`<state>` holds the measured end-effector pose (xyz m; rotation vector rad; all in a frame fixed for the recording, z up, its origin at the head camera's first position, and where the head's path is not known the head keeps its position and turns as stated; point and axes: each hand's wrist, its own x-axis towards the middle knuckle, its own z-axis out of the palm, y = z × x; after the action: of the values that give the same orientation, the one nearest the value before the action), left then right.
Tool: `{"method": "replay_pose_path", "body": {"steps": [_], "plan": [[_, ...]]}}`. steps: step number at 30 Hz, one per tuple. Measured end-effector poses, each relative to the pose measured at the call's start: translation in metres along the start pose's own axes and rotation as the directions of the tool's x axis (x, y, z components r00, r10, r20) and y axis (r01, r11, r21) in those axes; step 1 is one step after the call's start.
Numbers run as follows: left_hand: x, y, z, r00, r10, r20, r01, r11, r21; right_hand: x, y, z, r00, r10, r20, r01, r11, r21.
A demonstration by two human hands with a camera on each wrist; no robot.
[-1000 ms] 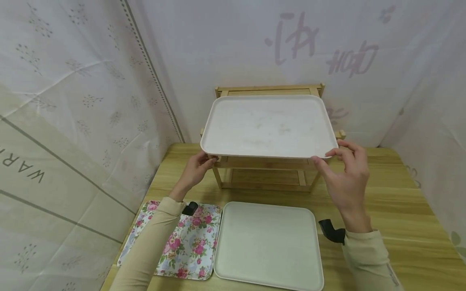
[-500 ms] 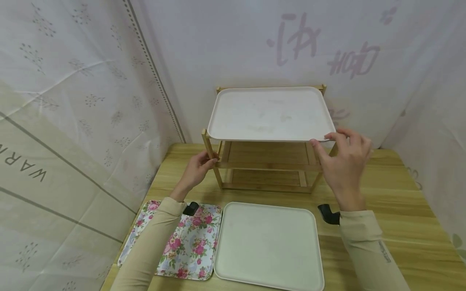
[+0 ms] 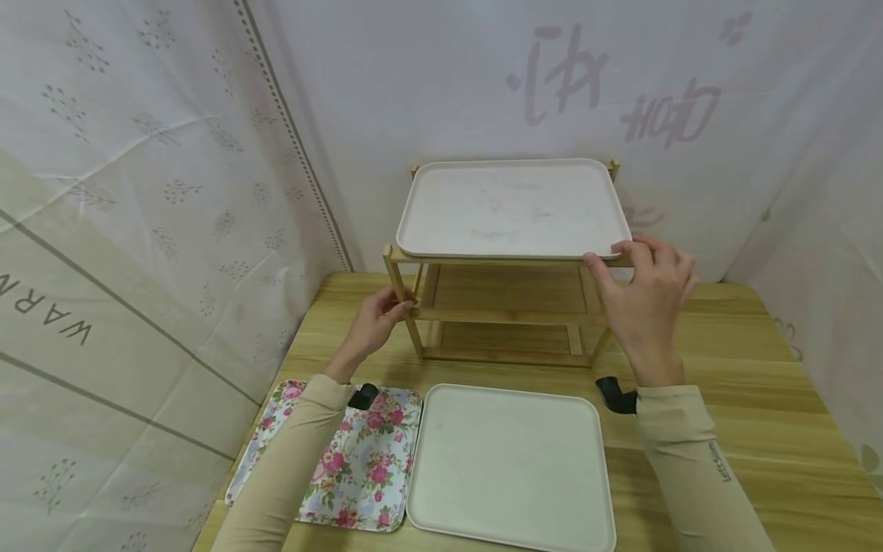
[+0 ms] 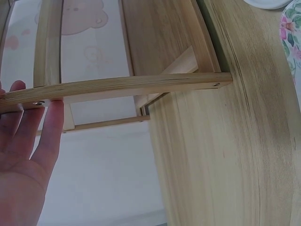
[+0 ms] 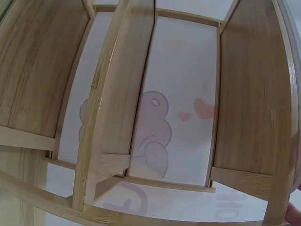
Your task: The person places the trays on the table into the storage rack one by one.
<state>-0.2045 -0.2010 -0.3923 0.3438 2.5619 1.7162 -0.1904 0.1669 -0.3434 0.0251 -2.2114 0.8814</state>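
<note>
A white rectangular tray (image 3: 513, 207) lies over the top level of a tiered bamboo rack (image 3: 507, 316) in the head view. My right hand (image 3: 641, 307) pinches its front right corner between thumb and fingers. Lower down, my left hand (image 3: 371, 323) grips the rack's left front post. The left wrist view shows the fingers of that left hand (image 4: 26, 155) wrapped behind the wooden post (image 4: 113, 87). In the right wrist view the rack's shelves (image 5: 249, 94) fill the picture, and only a bit of the right hand (image 5: 294, 214) shows at the right edge.
A pale green tray (image 3: 510, 468) lies on the wooden table (image 3: 745, 399) in front of the rack. To its left lies a floral tray (image 3: 372, 468), partly covered by my left forearm. Printed cloth (image 3: 448, 84) hangs behind the rack and along both sides.
The white tray has slid back and come down onto the top of the rack, with my right hand following it at the corner. My left hand has stayed on the post.
</note>
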Motion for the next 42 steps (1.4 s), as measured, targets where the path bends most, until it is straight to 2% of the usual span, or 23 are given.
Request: {"method": "replay_pose_path", "body": {"steps": [10,18,22,24,26,28,29,31,33,35,36,39,42], "plan": [[0.0,0.0,0.001,1.0,0.004,0.001,-0.004,1.0,0.019,0.001,-0.003,-0.011,0.998,0.03,0.052,-0.031,0.999,0.009],[-0.001,0.001,0.001,1.0,0.014,-0.003,-0.014,0.999,0.033,-0.004,0.007,-0.036,0.999,-0.042,0.031,0.037,0.991,0.131],[-0.002,0.002,0.001,1.0,0.024,-0.006,-0.024,0.999,0.046,-0.024,0.017,-0.045,0.993,0.064,0.103,-0.08,0.984,0.157],[-0.002,0.002,0.001,1.0,0.03,-0.004,-0.03,0.998,0.051,-0.04,0.028,-0.046,0.974,0.124,0.189,-0.15,0.98,0.13],[-0.002,0.001,0.001,0.999,0.033,-0.004,-0.033,0.998,0.051,-0.058,0.041,-0.044,0.942,0.151,0.301,-0.186,0.979,0.089],[-0.003,0.001,0.0,0.999,0.031,-0.005,-0.031,0.998,0.054,-0.078,0.055,-0.04,0.889,0.161,0.429,-0.202,0.978,0.051],[-0.003,0.001,0.0,0.999,0.032,-0.006,-0.032,0.998,0.054,-0.088,0.062,-0.038,0.854,0.169,0.492,-0.211,0.977,0.031],[-0.002,0.001,0.0,1.0,0.03,-0.007,-0.03,0.998,0.05,-0.109,0.073,-0.035,0.763,0.2,0.615,-0.24,0.971,-0.018],[-0.002,0.001,0.0,1.0,0.028,-0.007,-0.028,0.999,0.047,-0.129,0.083,-0.031,0.672,0.233,0.703,-0.263,0.962,-0.067],[-0.001,0.001,0.0,1.0,0.027,-0.006,-0.027,0.999,0.039,-0.147,0.091,-0.028,0.598,0.266,0.756,-0.284,0.952,-0.111],[-0.001,0.001,0.0,1.0,0.025,-0.006,-0.025,0.999,0.037,-0.154,0.094,-0.027,0.569,0.283,0.772,-0.292,0.947,-0.133],[-0.001,0.002,0.0,1.0,0.022,-0.009,-0.022,0.999,0.043,-0.173,0.103,-0.026,0.504,0.33,0.798,-0.308,0.932,-0.191],[-0.002,0.002,0.001,1.0,0.025,-0.01,-0.024,0.998,0.054,-0.187,0.108,-0.025,0.456,0.388,0.801,-0.344,0.907,-0.243]]}}
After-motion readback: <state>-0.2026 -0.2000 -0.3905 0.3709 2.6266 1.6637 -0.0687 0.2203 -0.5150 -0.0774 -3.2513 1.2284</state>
